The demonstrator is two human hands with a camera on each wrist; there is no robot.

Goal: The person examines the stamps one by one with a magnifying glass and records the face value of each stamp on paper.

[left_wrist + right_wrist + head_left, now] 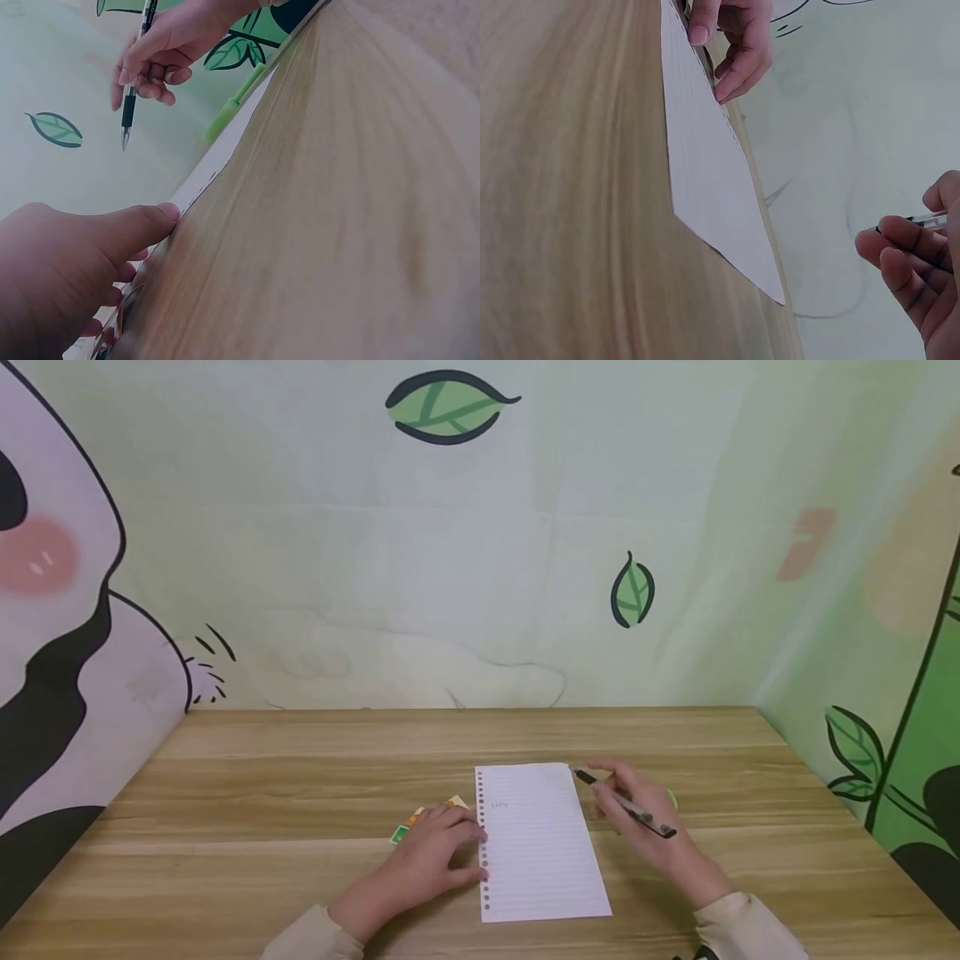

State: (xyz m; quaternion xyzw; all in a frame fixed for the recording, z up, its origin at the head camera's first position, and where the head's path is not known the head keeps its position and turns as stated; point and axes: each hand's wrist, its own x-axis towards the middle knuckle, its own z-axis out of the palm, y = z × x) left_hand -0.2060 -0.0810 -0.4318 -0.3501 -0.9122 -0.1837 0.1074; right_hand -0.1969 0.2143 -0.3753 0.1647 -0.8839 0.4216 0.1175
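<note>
A sheet of lined loose-leaf paper (536, 852) with holes down its left edge lies on the wooden table. Faint handwriting (498, 805) shows near its upper left. My left hand (427, 856) rests at the holed edge, thumb and fingertips touching the paper; in the left wrist view its thumb (146, 223) presses the margin. Above the sheet's top right corner, my right hand (637, 814) holds a black and clear pen (626, 804). In the left wrist view the pen's tip is uncapped, points down and stands apart from the paper.
Partly under my left hand lies a colourful card or packet (401, 833) in orange and green. A light green object (232, 105) with a thin stem lies beyond the paper, mostly hidden by my right hand in the head view. A wall cloth with printed leaves (450, 412) stands behind the table (300, 760).
</note>
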